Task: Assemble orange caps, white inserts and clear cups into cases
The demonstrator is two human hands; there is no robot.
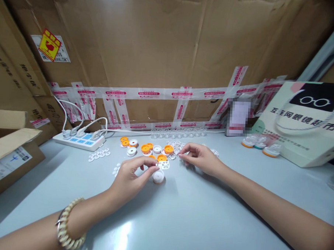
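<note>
White and flat, a cut-out part [165, 164] is jutting from the left hand [133, 174], whose thumb and forefinger are pinching it by one end. Just below the part, beside the left fingertips, a white cup [158, 176] with an orange base is standing on the table [185, 218]. Thumb and forefinger of the right hand [201, 159] are drawn close together; whether they are gripping anything, I cannot tell. Lattice pieces [177, 144] are lying just beyond the right fingertips, and orange cups [145, 148] are lying beyond the left hand's. Small discs [116, 169] are resting just left of the left hand, with white caps [98, 154] lying farther out. Beyond both hands, a clear row [180, 133] is stretching before the carton [159, 40]. Well right of the right hand, a bag [302, 127] is standing.
</note>
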